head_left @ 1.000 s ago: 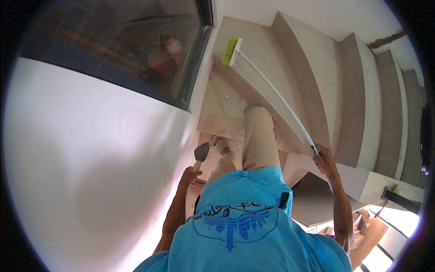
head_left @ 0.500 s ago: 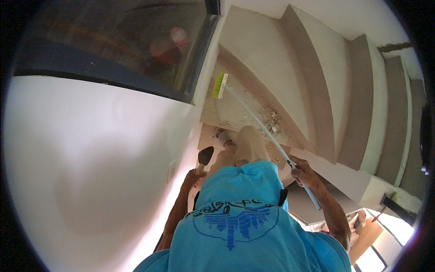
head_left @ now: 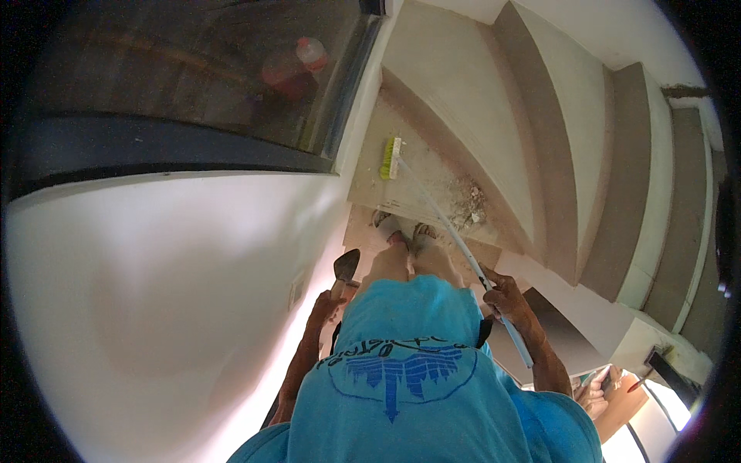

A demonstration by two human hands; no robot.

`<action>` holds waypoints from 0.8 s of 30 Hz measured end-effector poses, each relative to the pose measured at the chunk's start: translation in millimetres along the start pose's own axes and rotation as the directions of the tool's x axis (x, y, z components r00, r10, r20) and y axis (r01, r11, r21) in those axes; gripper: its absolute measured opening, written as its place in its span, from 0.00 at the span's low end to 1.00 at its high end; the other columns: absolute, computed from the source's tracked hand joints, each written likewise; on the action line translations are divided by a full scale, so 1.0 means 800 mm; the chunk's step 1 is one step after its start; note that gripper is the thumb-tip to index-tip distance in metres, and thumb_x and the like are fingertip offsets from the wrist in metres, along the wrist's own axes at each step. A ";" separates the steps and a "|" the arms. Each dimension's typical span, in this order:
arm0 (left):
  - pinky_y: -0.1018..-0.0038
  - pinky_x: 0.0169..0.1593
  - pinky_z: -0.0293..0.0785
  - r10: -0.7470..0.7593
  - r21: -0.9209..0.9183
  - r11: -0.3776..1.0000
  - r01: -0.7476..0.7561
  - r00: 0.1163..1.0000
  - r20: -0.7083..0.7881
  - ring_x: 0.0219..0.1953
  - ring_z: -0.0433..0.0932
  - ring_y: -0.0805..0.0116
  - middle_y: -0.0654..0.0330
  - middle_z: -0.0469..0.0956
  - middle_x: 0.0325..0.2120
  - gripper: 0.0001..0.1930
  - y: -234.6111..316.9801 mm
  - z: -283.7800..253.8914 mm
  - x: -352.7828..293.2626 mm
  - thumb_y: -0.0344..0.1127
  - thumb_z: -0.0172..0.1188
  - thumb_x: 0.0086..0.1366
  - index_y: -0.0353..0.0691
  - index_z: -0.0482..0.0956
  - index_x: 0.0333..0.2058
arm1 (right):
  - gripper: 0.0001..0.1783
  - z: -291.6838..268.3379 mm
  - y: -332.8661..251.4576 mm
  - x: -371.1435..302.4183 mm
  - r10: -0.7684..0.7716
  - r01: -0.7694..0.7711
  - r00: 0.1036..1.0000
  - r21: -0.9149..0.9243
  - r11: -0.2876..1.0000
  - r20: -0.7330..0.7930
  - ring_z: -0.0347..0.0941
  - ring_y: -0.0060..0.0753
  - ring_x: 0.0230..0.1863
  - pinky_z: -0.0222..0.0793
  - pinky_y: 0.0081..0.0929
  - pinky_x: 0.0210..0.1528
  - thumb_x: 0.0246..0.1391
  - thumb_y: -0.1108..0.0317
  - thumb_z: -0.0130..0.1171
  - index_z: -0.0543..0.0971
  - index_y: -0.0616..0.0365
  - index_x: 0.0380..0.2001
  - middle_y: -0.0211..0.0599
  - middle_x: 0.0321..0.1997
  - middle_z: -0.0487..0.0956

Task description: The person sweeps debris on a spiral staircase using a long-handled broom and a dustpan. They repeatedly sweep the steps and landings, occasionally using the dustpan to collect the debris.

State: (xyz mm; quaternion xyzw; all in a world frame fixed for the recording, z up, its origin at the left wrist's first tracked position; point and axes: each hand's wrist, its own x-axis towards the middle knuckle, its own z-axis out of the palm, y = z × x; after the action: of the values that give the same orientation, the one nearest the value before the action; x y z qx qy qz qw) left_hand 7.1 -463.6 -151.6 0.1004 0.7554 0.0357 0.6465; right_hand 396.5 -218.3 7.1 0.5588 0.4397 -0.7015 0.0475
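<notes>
In my right hand (head_left: 505,297) I grip the pale handle of a broom (head_left: 443,215), its fingers wrapped round the shaft near the upper end. The broom's head, with yellow-green bristles (head_left: 387,158), rests on the dusty step (head_left: 370,184) ahead of my feet. By my left side, my left hand (head_left: 330,306) is closed round the handle of a trowel (head_left: 346,265), its dark blade pointing forward. A heap of rubble (head_left: 470,202) lies on the step, right of the broom shaft.
Curved stairs (head_left: 532,139) rise to the right. A white wall (head_left: 177,285) stands close on my left, below a dark-framed window (head_left: 193,100). Both my feet (head_left: 401,230) are on a lower step. A dark tool (head_left: 673,369) lies at the far lower right.
The broom head has shifted a little right and nearer. My right foot has come into view beside the left one, and the right leg has straightened. Both hands keep their hold.
</notes>
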 end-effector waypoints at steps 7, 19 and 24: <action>0.73 0.12 0.64 0.018 -0.036 0.999 -0.019 1.000 -0.007 0.13 0.67 0.71 0.60 0.67 0.14 0.20 0.022 0.008 -0.017 0.43 0.63 0.48 0.35 0.67 0.31 | 0.35 0.007 -0.018 0.074 -0.011 0.011 1.000 0.012 1.000 0.009 0.60 0.20 0.09 0.61 0.21 0.11 0.37 0.78 0.46 0.64 0.50 0.56 0.31 0.12 0.67; 0.74 0.11 0.60 0.011 -0.041 0.999 -0.013 0.999 -0.031 0.11 0.65 0.72 0.62 0.66 0.12 0.15 0.022 0.001 -0.021 0.41 0.61 0.51 0.37 0.68 0.27 | 0.33 0.008 -0.025 0.093 -0.178 0.183 0.982 0.082 0.980 -0.071 0.56 0.17 0.10 0.57 0.17 0.12 0.45 0.74 0.42 0.57 0.53 0.60 0.26 0.13 0.63; 0.75 0.10 0.59 0.013 -0.054 0.998 -0.015 0.999 -0.042 0.10 0.65 0.73 0.63 0.67 0.11 0.13 0.019 0.001 -0.030 0.41 0.60 0.53 0.37 0.68 0.27 | 0.32 0.013 -0.025 0.106 -0.179 0.174 0.984 -0.138 0.975 -0.021 0.58 0.20 0.11 0.60 0.20 0.14 0.47 0.73 0.41 0.56 0.53 0.60 0.30 0.14 0.64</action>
State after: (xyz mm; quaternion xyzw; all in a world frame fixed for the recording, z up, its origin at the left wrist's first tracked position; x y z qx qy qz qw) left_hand 13.1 -453.5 -125.7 0.0874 0.7668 0.0628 0.6328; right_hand 346.0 -177.1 -51.5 0.5246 0.5349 -0.6621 0.0154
